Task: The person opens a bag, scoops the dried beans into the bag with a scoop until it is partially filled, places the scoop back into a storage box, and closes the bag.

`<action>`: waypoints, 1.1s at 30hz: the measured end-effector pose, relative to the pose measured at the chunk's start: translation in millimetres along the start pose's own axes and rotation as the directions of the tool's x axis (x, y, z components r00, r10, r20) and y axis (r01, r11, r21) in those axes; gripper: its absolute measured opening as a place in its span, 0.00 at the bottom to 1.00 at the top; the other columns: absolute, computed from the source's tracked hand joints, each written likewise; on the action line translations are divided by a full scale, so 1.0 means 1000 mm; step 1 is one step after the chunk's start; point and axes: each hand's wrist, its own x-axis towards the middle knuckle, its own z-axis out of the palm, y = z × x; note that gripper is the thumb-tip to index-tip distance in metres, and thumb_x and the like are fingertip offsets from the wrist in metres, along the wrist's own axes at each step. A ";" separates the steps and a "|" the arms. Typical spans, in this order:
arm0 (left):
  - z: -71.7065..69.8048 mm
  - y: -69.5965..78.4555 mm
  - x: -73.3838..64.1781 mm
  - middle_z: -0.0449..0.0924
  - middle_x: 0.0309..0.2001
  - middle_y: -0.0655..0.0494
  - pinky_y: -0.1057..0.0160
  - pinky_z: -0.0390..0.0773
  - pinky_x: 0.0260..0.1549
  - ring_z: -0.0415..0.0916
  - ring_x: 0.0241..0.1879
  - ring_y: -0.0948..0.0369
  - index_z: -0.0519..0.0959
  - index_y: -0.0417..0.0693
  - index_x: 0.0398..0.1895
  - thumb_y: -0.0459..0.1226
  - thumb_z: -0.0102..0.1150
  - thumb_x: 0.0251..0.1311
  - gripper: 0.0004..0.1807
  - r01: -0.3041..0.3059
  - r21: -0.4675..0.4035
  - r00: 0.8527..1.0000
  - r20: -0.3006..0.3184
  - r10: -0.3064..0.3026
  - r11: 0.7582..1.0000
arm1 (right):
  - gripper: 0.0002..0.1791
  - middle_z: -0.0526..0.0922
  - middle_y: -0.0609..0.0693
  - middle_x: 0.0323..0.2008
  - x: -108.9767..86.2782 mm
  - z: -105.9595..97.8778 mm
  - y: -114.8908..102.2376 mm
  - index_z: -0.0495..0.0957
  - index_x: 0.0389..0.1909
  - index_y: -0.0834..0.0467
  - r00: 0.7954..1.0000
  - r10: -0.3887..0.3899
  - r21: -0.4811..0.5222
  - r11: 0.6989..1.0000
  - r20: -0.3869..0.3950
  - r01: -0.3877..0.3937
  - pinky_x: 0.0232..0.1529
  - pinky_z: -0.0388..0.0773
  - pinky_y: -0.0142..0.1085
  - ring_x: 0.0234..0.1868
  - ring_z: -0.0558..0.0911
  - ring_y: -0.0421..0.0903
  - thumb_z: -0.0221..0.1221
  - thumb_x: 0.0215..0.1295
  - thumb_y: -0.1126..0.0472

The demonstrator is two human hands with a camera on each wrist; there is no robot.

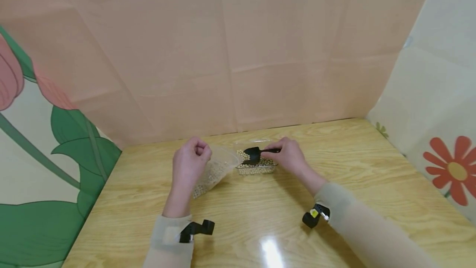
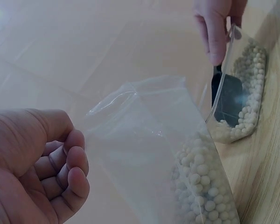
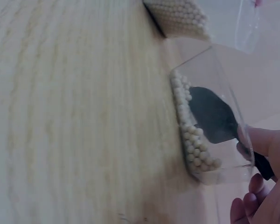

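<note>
With my left hand (image 1: 189,161), I pinch the top edge of a clear plastic bag (image 1: 217,168) and hold it up. Pale round beads or beans (image 2: 203,186) fill its lower part. Beside it on the right stands a clear rectangular container (image 1: 256,171) holding more of these beads. My right hand (image 1: 291,156) grips the handle of a small black scoop (image 1: 253,154). The scoop's blade is inside the container, down among the beads, as the right wrist view shows through the clear wall (image 3: 210,65).
A wood-grain table (image 1: 238,218) carries the bag and the container. Behind it rises a pinkish cloth backdrop (image 1: 223,53). Flower-printed panels stand at the left (image 1: 33,168) and right (image 1: 427,106) edges of the table.
</note>
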 end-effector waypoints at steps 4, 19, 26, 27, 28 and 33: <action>0.001 0.001 0.000 0.85 0.29 0.55 0.58 0.78 0.28 0.77 0.24 0.57 0.84 0.45 0.36 0.31 0.65 0.70 0.03 0.001 0.002 1.000 0.001 -0.001 1.000 | 0.18 0.82 0.59 0.51 -0.001 0.006 0.004 0.94 0.51 0.54 1.000 0.003 0.042 0.999 -0.013 -0.003 0.52 0.76 0.50 0.50 0.79 0.56 0.79 0.66 0.49; 0.005 -0.002 0.002 0.84 0.28 0.56 0.58 0.77 0.26 0.76 0.23 0.58 0.84 0.46 0.35 0.31 0.64 0.70 0.04 -0.011 -0.006 1.000 0.006 0.011 1.000 | 0.17 0.80 0.59 0.52 -0.003 0.016 0.013 0.93 0.53 0.56 0.997 0.071 0.207 0.976 -0.011 -0.067 0.52 0.77 0.46 0.51 0.79 0.56 0.78 0.68 0.51; 0.006 -0.002 0.002 0.84 0.28 0.56 0.58 0.77 0.26 0.76 0.23 0.58 0.84 0.46 0.36 0.31 0.63 0.70 0.04 -0.009 -0.007 1.000 0.006 0.009 1.000 | 0.20 0.80 0.59 0.59 -0.010 0.012 0.014 0.92 0.57 0.54 0.992 0.123 0.319 0.940 0.006 -0.118 0.63 0.75 0.52 0.60 0.78 0.57 0.76 0.70 0.50; 0.006 -0.002 0.002 0.84 0.28 0.56 0.58 0.77 0.26 0.76 0.23 0.58 0.84 0.46 0.36 0.31 0.63 0.70 0.04 -0.009 -0.007 1.000 0.006 0.009 1.000 | 0.20 0.80 0.59 0.61 -0.010 0.011 0.014 0.92 0.58 0.55 0.992 0.129 0.332 0.935 0.009 -0.125 0.66 0.74 0.53 0.62 0.78 0.58 0.76 0.70 0.50; 0.006 -0.002 0.002 0.84 0.28 0.56 0.58 0.77 0.26 0.76 0.23 0.58 0.84 0.46 0.36 0.31 0.63 0.70 0.04 -0.010 -0.007 1.000 0.006 0.010 1.000 | 0.21 0.81 0.59 0.62 -0.011 0.011 0.015 0.91 0.59 0.55 0.990 0.139 0.342 0.930 0.008 -0.133 0.70 0.72 0.55 0.64 0.78 0.58 0.76 0.70 0.50; 0.006 -0.002 0.002 0.85 0.28 0.56 0.58 0.77 0.26 0.77 0.24 0.58 0.84 0.46 0.37 0.31 0.63 0.71 0.03 -0.006 -0.005 1.000 0.015 0.006 1.000 | 0.23 0.81 0.60 0.66 -0.015 0.008 0.018 0.90 0.61 0.55 0.985 0.175 0.379 0.911 0.004 -0.163 0.75 0.68 0.56 0.70 0.76 0.60 0.76 0.70 0.50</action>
